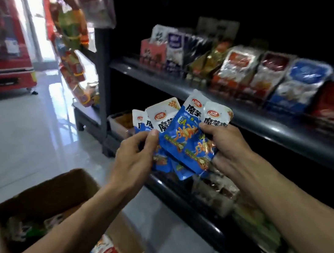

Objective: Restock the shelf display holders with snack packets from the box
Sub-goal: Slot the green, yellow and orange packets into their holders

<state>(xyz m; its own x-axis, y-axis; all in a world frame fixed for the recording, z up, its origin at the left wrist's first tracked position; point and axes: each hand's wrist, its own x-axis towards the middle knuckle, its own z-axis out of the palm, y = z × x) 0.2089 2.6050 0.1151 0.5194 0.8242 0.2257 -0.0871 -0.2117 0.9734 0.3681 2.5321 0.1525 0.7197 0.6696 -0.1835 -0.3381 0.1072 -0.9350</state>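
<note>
Holding fanned snack packets, left hand and right hand both grip them; next, seat them in a shelf holder.

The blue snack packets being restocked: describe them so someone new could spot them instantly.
Start at the dark shelf rail running across the right. In front of it, the left hand and right hand grip a fanned bunch of blue snack packets. Unlike the shelved packs, they have white tops with red oval logos and bright blue bodies.
</note>
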